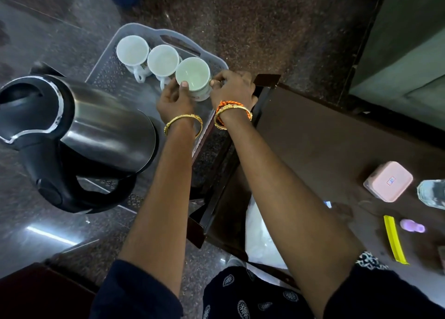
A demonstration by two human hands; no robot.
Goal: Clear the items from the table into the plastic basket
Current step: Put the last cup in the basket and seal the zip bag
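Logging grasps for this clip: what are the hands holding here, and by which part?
Both hands hold the third white cup over the plastic basket: left hand with its thumb on the near rim, right hand on the cup's right side.

speckled granite floor [265, 24], grey-green cabinet [404, 53] at right, dark patterned clothing [252, 294] at bottom edge

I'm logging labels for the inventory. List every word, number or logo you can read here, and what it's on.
Nothing can be read.
Pink container: a small blue and red mark on the lid, too blurred to read.
Mug held by both hands: a faint mark low on its side, too small to read.
Kettle: no text shows.
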